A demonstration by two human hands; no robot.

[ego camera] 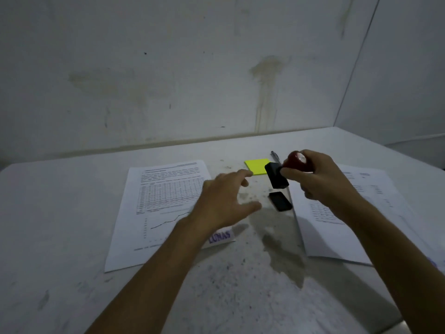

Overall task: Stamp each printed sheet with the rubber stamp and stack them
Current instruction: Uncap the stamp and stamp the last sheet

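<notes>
My right hand [320, 179] grips the rubber stamp [286, 171] by its red handle, with the black base tilted to the left, above the table. Below it lies a small black cap or ink pad [280, 201] on the table. My left hand [226, 201] hovers open with fingers spread over the right edge of the left printed sheet [159, 208]. That sheet carries a table, a graph and a purple stamp mark [220, 235] near its lower right corner. A second printed sheet or stack [375, 213] lies to the right, partly under my right arm.
A yellow sticky-note pad [256, 166] and a pen [275, 156] lie behind the stamp. The white table [72, 237] is stained, with a dark patch [281, 251] between the sheets. A wall rises right behind the table.
</notes>
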